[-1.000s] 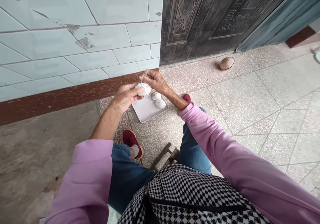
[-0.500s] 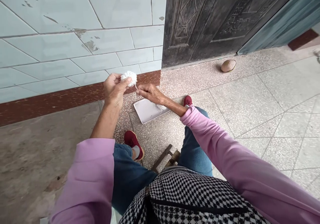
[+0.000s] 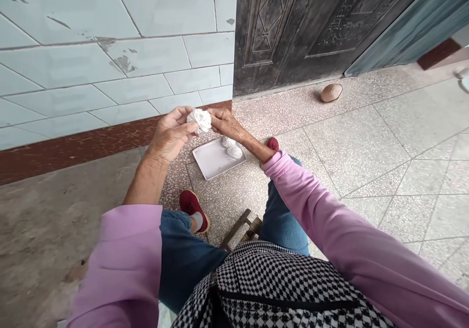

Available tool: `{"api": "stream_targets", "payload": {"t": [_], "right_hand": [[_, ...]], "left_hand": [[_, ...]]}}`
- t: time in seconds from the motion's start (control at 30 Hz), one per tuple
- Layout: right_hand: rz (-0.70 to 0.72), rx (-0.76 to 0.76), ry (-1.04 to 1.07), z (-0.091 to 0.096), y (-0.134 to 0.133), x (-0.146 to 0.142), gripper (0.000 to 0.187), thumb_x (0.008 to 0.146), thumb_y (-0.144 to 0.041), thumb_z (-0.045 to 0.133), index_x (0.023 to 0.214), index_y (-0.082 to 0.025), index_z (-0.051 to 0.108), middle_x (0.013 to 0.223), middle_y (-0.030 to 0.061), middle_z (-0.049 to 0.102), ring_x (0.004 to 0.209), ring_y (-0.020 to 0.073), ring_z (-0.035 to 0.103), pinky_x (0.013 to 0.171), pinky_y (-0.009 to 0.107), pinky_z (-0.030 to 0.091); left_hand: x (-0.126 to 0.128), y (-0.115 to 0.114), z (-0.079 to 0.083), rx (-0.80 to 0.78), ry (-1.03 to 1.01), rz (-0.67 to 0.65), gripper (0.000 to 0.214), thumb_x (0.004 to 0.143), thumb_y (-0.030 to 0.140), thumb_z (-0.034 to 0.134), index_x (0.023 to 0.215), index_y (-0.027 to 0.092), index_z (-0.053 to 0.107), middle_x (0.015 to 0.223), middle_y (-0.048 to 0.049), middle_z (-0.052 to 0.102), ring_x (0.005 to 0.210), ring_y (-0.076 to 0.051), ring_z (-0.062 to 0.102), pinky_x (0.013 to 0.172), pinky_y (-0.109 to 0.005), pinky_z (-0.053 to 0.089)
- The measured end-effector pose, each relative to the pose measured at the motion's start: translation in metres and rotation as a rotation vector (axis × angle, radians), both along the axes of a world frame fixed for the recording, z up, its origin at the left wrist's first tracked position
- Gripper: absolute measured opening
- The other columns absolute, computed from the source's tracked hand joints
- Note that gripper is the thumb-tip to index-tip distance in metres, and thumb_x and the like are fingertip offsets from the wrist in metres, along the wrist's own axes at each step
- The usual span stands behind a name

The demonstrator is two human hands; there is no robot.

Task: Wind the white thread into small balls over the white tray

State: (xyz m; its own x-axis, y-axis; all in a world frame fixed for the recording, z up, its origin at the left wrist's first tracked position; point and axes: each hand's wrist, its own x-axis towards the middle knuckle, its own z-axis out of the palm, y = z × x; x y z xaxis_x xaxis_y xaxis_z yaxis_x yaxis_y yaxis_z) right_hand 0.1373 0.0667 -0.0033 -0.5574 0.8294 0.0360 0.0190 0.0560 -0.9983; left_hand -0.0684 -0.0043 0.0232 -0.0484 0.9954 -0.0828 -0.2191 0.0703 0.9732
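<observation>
"While the white yarn bundle is held up between left hand and right hand, how is it shaped?"

"Rounded, with ruffled folds; it is clasped by the left, but whether it is pinched by the right cannot be told."

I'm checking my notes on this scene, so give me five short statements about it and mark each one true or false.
1. The left hand holds a white bundle. True.
2. The right hand is inside the tray. False: it is up at the bundle.
3. Two white balls lie in the tray. True.
4. The tray is held in the air. False: it lies on the floor.
5. The shoes are red. True.
</observation>
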Motion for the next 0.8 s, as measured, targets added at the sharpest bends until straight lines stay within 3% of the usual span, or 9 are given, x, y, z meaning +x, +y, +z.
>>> {"api": "stream_targets", "payload": {"t": [0.1,0.2,0.27,0.43,0.53,0.7,0.8], "right_hand": [[0.019,0.051,-0.078,0.002,-0.011,-0.002,0.051,0.132,-0.041,0.074,0.085,-0.022,0.065,0.069,-0.0074,0.048,0.076,0.0119,0.050,0.075,0.034,0.039],[0.015,0.079,-0.130,0.006,-0.016,0.001,0.037,0.123,-0.023,0.081,0.087,-0.022,0.070,0.076,-0.0059,0.056,0.080,0.0133,0.051,0.079,0.034,0.041],[0.029,0.055,-0.150,0.008,-0.017,0.003,0.039,0.117,-0.027,0.091,0.086,-0.023,0.068,0.076,-0.0057,0.053,0.079,0.0150,0.049,0.076,0.034,0.042],[0.078,0.034,-0.097,0.002,-0.014,0.005,0.047,0.110,-0.061,0.104,0.097,-0.025,0.076,0.081,-0.0024,0.058,0.083,0.0205,0.052,0.073,0.033,0.046],[0.105,0.081,-0.068,-0.002,-0.012,0.005,0.046,0.113,-0.060,0.102,0.096,-0.025,0.076,0.084,-0.0009,0.060,0.084,0.0209,0.053,0.075,0.034,0.047],[0.104,0.120,-0.096,-0.002,-0.018,0.006,0.055,0.116,-0.060,0.100,0.086,-0.026,0.068,0.078,-0.0018,0.052,0.080,0.0204,0.049,0.073,0.035,0.043],[0.126,0.138,-0.069,-0.004,-0.020,0.008,0.061,0.117,-0.067,0.097,0.085,-0.026,0.066,0.076,-0.0031,0.048,0.077,0.0190,0.045,0.071,0.034,0.039]], "left_hand": [[-0.003,0.004,-0.003,0.000,-0.039,0.045,0.048,0.073,0.017,0.112,0.110,0.025,0.084,0.114,-0.0104,0.089,0.106,-0.030,0.088,0.083,-0.037,0.077],[-0.005,0.007,-0.012,0.006,-0.011,0.096,0.048,0.072,0.015,0.110,0.110,0.024,0.083,0.113,-0.0103,0.089,0.105,-0.029,0.088,0.084,-0.036,0.075],[-0.006,0.009,-0.018,0.021,0.020,0.115,0.049,0.069,0.015,0.110,0.109,0.024,0.082,0.111,-0.0094,0.089,0.105,-0.029,0.087,0.084,-0.034,0.074],[-0.014,0.008,-0.022,0.059,0.037,0.035,0.051,0.065,0.020,0.111,0.110,0.023,0.088,0.109,-0.0082,0.091,0.105,-0.029,0.086,0.090,-0.036,0.074],[-0.020,0.004,-0.018,0.028,0.017,-0.018,0.051,0.068,0.027,0.115,0.112,0.021,0.092,0.114,-0.0121,0.093,0.104,-0.029,0.087,0.090,-0.037,0.073],[-0.013,-0.007,-0.018,0.001,-0.030,0.089,0.049,0.066,0.036,0.122,0.099,0.020,0.090,0.107,-0.0109,0.092,0.095,-0.026,0.085,0.085,-0.036,0.072],[-0.006,-0.010,-0.022,-0.009,-0.129,0.085,0.054,0.063,0.040,0.126,0.095,0.021,0.087,0.104,-0.0095,0.090,0.094,-0.026,0.086,0.081,-0.036,0.074]]}}
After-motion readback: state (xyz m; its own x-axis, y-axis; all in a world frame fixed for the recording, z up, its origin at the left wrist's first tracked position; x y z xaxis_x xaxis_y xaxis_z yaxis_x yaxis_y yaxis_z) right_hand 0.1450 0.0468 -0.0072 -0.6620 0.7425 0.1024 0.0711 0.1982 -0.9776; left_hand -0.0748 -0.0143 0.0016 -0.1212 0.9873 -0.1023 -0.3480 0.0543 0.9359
